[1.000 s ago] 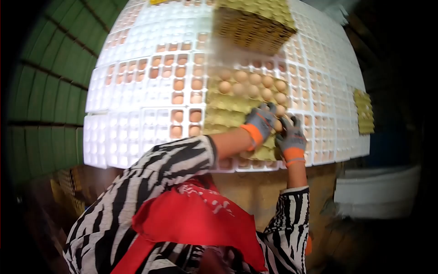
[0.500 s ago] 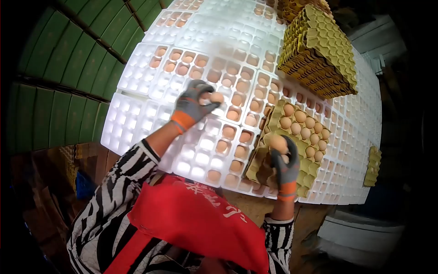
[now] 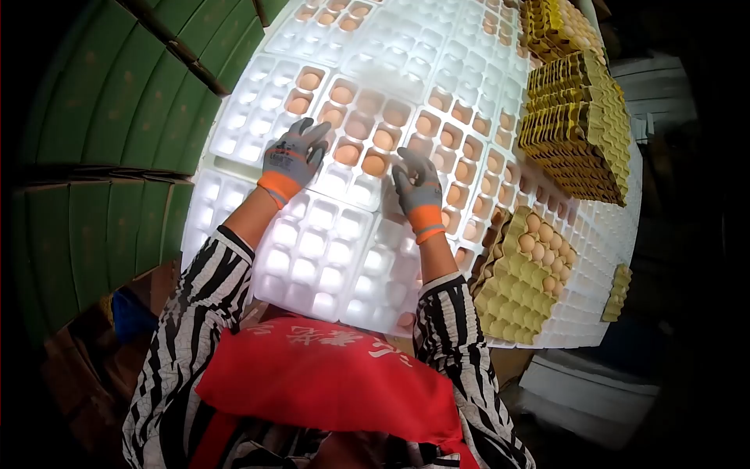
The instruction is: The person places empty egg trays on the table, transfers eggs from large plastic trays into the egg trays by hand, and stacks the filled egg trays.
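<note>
White foam egg trays [image 3: 308, 250] with square pockets cover the table, and brown eggs [image 3: 373, 164] sit in many of them. My left hand [image 3: 295, 155], in a grey glove with an orange cuff, hovers over a foam tray with its fingers apart and nothing in them. Gloved the same way, my right hand [image 3: 419, 186] is beside the eggs in the middle tray. Its fingers are curled but apart, and no egg shows between them. To its right lies a yellowish pulp egg tray [image 3: 512, 301] with several eggs at its far end.
A tall stack of pulp trays [image 3: 574, 129] stands at the right, with another stack holding eggs [image 3: 574, 27] behind it. Green boxes [image 3: 117, 102] are piled along the left. A small pulp tray piece [image 3: 617, 293] lies by the right edge.
Both hands held eggs earlier and are now empty. My right hand has moved left from the pulp tray to the foam trays; my left hand has moved left. More eggs sit in the middle tray.
</note>
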A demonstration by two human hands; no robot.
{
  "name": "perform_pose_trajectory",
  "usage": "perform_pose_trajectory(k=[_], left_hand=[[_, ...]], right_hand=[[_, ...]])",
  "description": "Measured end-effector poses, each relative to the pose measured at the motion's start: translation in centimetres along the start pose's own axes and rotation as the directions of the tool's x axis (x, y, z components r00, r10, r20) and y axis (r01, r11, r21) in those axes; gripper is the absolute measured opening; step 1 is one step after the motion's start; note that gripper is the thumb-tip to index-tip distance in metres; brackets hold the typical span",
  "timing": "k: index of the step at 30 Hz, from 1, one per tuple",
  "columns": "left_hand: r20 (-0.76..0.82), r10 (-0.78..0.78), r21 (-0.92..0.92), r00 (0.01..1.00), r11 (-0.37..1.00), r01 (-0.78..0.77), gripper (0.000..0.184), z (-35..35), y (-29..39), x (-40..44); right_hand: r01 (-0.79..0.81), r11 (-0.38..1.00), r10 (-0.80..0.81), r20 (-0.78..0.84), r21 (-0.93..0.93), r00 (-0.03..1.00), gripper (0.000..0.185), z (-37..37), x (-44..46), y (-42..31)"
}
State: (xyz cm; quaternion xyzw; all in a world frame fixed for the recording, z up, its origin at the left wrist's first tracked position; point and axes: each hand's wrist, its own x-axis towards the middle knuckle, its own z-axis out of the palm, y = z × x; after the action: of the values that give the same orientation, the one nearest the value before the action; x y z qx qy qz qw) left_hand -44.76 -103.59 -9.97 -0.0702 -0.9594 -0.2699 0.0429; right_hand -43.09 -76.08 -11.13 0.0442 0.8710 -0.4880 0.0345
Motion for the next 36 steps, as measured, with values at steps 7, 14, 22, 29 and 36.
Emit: perform_pose_trajectory(k=[7, 14, 22, 29, 36], left_hand=[[-0.421, 0.154, -0.063, 0.894, 0.978, -0.198, 0.039, 1.6, -5.1, 1.6], [-0.322, 0.185, 0.104, 0.929, 0.982, -0.16, 0.036, 3.3, -6.9, 2.4], [-0.179, 0.372, -0.404, 0.911, 0.816, -0.413, 0.043, 4.7, 18.5, 0.2], [0.343, 0.56, -0.101, 0.754, 0.82, -0.564, 0.047, 12.4, 37.5, -1.0], [0.276, 0.561, -0.189, 0.781, 0.828, -0.528, 0.039, 14.2, 38.9, -0.7]], right_hand=[[0.135, 0.959, -0.042, -0.345, 0.248, 0.938, 0.036, -2.4, -0.3, -1.4], [0.309, 0.92, -0.371, -0.28, -0.243, 0.885, 0.043, -7.2, -5.4, -0.5], [-0.217, 0.933, 0.001, -0.602, -0.287, 0.798, 0.039, -32.5, -20.4, 10.4], [-0.064, 0.657, -0.192, -0.249, -0.751, 0.949, 0.047, -39.4, -20.3, 15.3], [0.094, 0.88, 0.199, -0.54, 0.466, 0.818, 0.04, -41.2, -22.9, 18.2]])
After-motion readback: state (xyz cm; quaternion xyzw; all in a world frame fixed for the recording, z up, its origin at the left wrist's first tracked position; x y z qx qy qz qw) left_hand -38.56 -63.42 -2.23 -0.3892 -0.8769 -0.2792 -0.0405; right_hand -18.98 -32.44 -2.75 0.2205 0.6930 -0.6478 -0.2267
